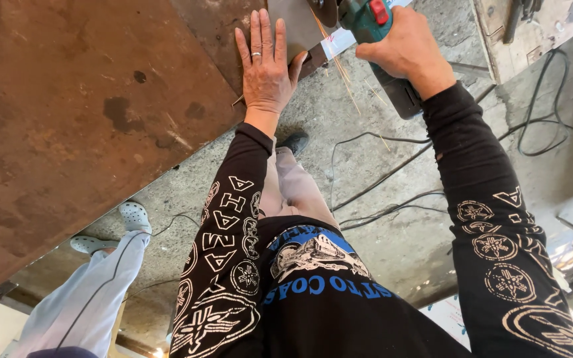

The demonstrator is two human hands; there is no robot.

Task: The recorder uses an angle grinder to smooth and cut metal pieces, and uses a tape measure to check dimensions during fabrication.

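Head view. The left hand (264, 66) lay flat, palm down and fingers spread narrowly, on a small grey metal plate (293, 26) at the corner of a large rust-brown steel sheet (81, 113); a ring showed on one finger. It gripped nothing and only pressed the plate down. The right hand (406, 50) was closed around the body of a green angle grinder (379, 46) with a red switch, held just beside the left hand. The grinder's disc (325, 10) met the edge of the grey plate near the top of the view, and a thin fan of orange sparks (343, 73) fell from the contact toward the concrete floor (392, 232). Cutting or grinding was therefore judged to be in progress. How much of the plate's edge had been worked could not be told, since the disc and the contact line sat at the frame's upper border; the plate appeared in one piece where visible.

Black cables (379, 179) trailed across the floor below the grinder. At lower left a second person's pale trouser leg (94, 292) and white perforated clogs (132, 215) stood beside the sheet, well apart from both hands. A wooden bench edge (532, 33) crossed the upper right corner.
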